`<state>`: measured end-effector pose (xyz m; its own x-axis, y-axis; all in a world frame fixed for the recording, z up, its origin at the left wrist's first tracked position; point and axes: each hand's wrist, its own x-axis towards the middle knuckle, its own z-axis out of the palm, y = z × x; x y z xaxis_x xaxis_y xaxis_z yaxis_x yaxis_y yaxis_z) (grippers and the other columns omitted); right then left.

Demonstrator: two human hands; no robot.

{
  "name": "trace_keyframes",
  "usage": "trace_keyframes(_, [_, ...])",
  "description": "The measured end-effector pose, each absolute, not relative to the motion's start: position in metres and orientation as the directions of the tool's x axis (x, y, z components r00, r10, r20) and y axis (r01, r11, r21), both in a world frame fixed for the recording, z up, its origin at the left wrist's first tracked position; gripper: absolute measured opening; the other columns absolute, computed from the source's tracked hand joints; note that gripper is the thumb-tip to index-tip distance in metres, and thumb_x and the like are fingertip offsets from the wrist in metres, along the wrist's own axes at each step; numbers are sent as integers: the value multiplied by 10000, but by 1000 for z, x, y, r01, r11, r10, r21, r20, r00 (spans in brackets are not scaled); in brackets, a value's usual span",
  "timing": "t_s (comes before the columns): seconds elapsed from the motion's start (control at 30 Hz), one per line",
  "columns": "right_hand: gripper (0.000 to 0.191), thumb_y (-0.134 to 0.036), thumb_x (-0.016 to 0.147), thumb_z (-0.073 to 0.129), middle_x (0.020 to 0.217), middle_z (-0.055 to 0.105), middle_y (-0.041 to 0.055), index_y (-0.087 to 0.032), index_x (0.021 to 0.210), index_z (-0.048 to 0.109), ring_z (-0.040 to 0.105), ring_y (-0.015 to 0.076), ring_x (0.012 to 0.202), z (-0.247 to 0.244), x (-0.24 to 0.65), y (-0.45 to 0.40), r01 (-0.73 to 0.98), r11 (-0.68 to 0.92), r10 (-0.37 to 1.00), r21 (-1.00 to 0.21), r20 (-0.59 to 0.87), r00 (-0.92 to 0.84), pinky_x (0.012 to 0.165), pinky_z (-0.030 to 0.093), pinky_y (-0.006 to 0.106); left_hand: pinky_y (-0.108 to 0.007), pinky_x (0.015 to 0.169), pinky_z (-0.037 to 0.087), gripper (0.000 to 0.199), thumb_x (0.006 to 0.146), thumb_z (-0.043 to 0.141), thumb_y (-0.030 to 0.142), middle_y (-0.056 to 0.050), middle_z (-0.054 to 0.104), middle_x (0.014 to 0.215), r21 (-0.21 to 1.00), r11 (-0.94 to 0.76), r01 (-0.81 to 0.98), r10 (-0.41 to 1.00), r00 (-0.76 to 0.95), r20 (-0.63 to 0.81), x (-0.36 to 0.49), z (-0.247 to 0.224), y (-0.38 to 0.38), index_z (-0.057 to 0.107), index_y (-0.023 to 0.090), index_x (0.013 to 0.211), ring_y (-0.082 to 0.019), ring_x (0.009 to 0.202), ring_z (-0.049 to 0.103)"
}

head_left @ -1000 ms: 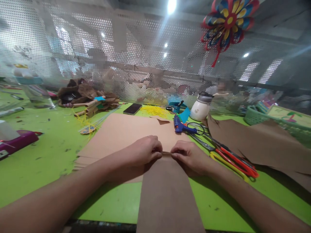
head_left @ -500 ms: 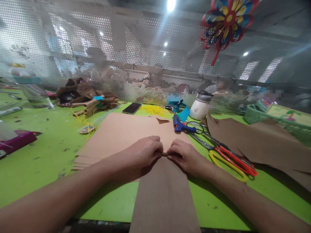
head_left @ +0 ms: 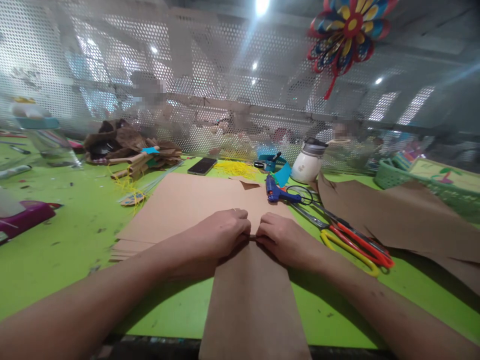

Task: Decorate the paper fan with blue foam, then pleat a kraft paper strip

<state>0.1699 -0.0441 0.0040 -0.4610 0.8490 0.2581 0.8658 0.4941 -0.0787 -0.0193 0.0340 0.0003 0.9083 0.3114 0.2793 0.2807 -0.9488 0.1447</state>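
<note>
A long strip of brown paper runs from the front edge of the green table up to both hands. Its far end is rolled or folded into a narrow edge. My left hand pinches that edge on the left, fingers curled. On the right, my right hand grips the same edge, a small gap from the left one. Beneath and beyond the hands lies a stack of lighter brown sheets. A blue glue gun rests at the stack's far right corner.
Scissors with yellow and red handles lie right of my right hand. Larger brown paper covers the right side. Farther back are a phone, yellow shreds, a white jar and a green basket.
The view has shifted slightly. Both hands keep their hold on the strip's far end, and the folded edge looks slightly thinner between them.
</note>
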Motion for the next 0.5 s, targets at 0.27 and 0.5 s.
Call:
trace_keyframes(0.27, [112,-115,864,507,853,594,64,-161,835,604,533,183,842,2,179,-47,846,508,853,-164,236,-466,711,412,290,-256,610,368,134,826,490,151,-22,520,774,190,-941,280,316,926,205,-29,15,30,608,190,773,-142,664,487])
trace_keyframes(0.5, [136,-105,849,518,852,594,64,-178,884,626,533,187,830,2,188,-49,827,514,853,-226,229,-468,710,408,302,-253,590,348,123,801,489,137,-17,519,768,203,-927,317,353,919,175,-32,19,30,595,190,769,-143,654,467])
